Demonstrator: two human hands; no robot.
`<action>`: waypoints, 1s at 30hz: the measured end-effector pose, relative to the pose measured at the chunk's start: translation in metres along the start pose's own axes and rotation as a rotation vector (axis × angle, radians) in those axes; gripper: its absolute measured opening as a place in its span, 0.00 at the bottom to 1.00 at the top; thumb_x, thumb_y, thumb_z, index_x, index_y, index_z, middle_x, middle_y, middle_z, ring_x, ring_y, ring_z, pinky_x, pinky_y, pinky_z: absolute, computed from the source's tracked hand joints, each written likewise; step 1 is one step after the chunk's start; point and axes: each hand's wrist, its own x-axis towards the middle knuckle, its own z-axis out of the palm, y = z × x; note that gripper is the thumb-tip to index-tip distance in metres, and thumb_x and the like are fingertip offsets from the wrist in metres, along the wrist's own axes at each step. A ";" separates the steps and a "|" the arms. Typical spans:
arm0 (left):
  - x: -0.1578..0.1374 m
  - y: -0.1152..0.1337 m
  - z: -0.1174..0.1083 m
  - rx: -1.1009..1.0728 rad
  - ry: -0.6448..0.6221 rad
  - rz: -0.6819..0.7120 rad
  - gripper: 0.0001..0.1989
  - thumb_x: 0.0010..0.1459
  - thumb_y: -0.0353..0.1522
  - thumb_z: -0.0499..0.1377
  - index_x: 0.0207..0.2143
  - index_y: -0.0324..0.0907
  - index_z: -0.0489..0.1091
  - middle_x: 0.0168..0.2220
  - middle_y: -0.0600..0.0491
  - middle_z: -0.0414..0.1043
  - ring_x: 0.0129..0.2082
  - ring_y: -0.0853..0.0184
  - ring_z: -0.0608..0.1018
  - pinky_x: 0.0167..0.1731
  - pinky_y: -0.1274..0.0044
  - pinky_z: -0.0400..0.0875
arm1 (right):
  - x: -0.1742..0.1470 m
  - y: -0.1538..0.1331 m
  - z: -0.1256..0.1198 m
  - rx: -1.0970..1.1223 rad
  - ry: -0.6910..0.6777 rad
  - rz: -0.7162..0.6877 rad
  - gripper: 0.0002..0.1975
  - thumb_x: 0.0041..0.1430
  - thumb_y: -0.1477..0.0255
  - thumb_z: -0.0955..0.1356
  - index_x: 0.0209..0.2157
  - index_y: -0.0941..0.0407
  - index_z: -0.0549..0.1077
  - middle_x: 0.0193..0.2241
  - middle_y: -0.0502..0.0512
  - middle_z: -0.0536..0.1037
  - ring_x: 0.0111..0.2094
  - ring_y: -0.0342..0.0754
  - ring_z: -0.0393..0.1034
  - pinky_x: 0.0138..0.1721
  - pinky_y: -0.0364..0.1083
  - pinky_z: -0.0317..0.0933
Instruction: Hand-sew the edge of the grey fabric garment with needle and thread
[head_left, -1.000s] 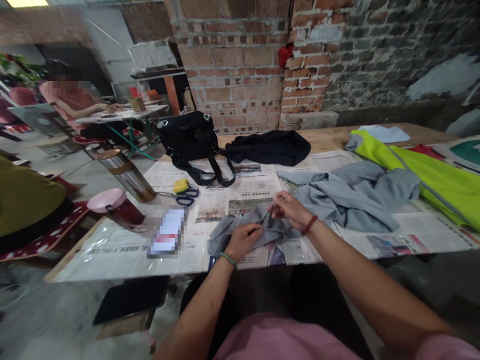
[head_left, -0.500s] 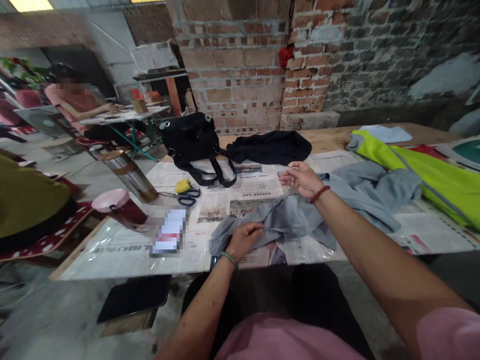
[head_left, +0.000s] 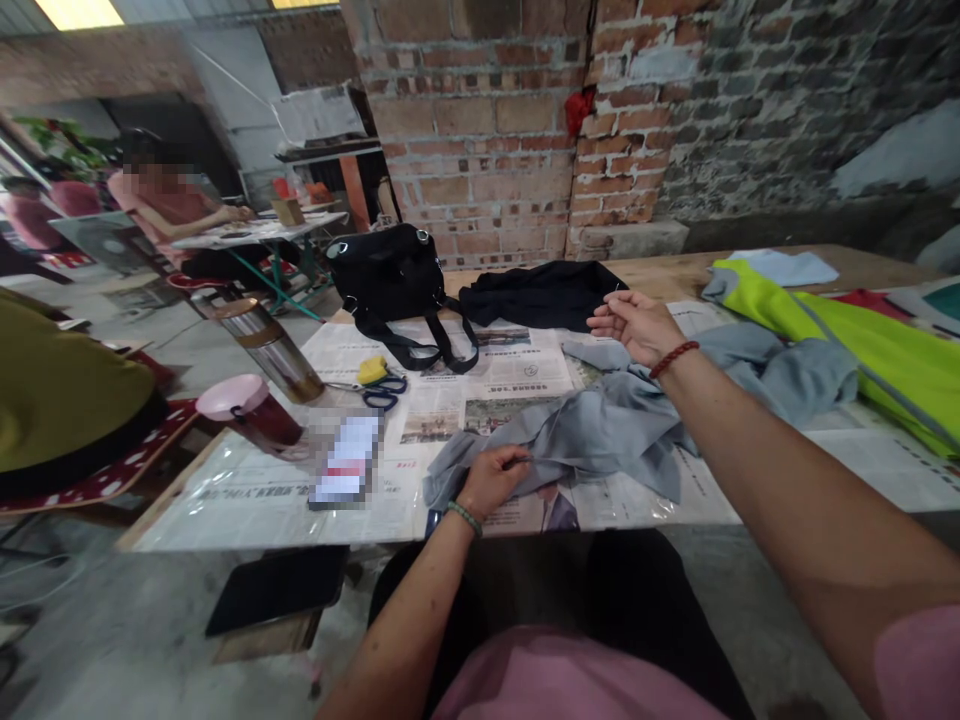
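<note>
The grey cloth [head_left: 600, 430], a crumpled garment by its look, lies across the newspaper in front of me. My left hand [head_left: 495, 478] pinches the near left part of it between thumb and fingers, low over the table. Raised above the cloth's far side, my right hand [head_left: 634, 325] has thumb and forefinger pressed together. A thin pale sliver, by its look a sewing needle [head_left: 618, 288], sticks up from those fingertips. Any thread is too fine to make out.
Newspaper [head_left: 517, 375] under clear plastic covers the table. To the left are scissors [head_left: 384, 392], a yellow sponge-like block [head_left: 372, 370], a phone [head_left: 346, 460], a lidded cup [head_left: 251, 410] and a steel flask [head_left: 266, 350]. Behind are a black bag [head_left: 390, 270] and dark cloth [head_left: 536, 290]; right, a hi-vis vest [head_left: 847, 330].
My right hand has moved up and to the right, farther from my left hand. The left hand keeps its pinch on the cloth. The whole view has shifted slightly.
</note>
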 end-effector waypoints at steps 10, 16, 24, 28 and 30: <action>0.000 0.001 -0.001 0.047 0.004 0.036 0.06 0.47 0.28 0.56 0.28 0.39 0.73 0.26 0.56 0.74 0.29 0.69 0.74 0.33 0.79 0.67 | 0.010 0.002 -0.003 -0.016 0.073 -0.151 0.02 0.54 0.76 0.60 0.31 0.56 0.62 0.21 0.45 0.70 0.23 0.41 0.72 0.25 0.41 0.67; -0.001 0.002 0.000 -0.016 -0.001 0.047 0.06 0.47 0.30 0.57 0.27 0.39 0.73 0.26 0.56 0.74 0.28 0.69 0.73 0.31 0.79 0.67 | -0.026 0.041 0.006 -0.650 -0.299 -0.141 0.06 0.53 0.73 0.61 0.34 0.55 0.68 0.20 0.45 0.70 0.17 0.39 0.65 0.22 0.39 0.60; 0.001 0.002 0.000 0.016 0.002 0.047 0.07 0.46 0.31 0.56 0.27 0.40 0.73 0.24 0.57 0.73 0.26 0.70 0.72 0.29 0.80 0.66 | -0.085 0.093 0.016 -1.355 -0.898 -0.417 0.13 0.56 0.75 0.60 0.38 0.54 0.74 0.36 0.55 0.75 0.37 0.46 0.68 0.36 0.42 0.57; 0.000 0.004 -0.001 0.025 -0.005 0.034 0.07 0.47 0.32 0.55 0.26 0.39 0.72 0.23 0.57 0.72 0.25 0.70 0.71 0.27 0.80 0.65 | -0.092 0.095 0.018 -1.321 -0.897 -0.428 0.13 0.55 0.77 0.60 0.38 0.54 0.74 0.36 0.55 0.74 0.37 0.46 0.68 0.35 0.42 0.57; 0.000 0.005 -0.001 0.024 -0.012 0.044 0.07 0.47 0.32 0.55 0.26 0.39 0.72 0.23 0.56 0.72 0.25 0.70 0.71 0.27 0.80 0.65 | -0.093 0.096 0.018 -1.278 -0.905 -0.433 0.13 0.55 0.77 0.61 0.38 0.54 0.74 0.36 0.54 0.74 0.37 0.45 0.68 0.36 0.42 0.58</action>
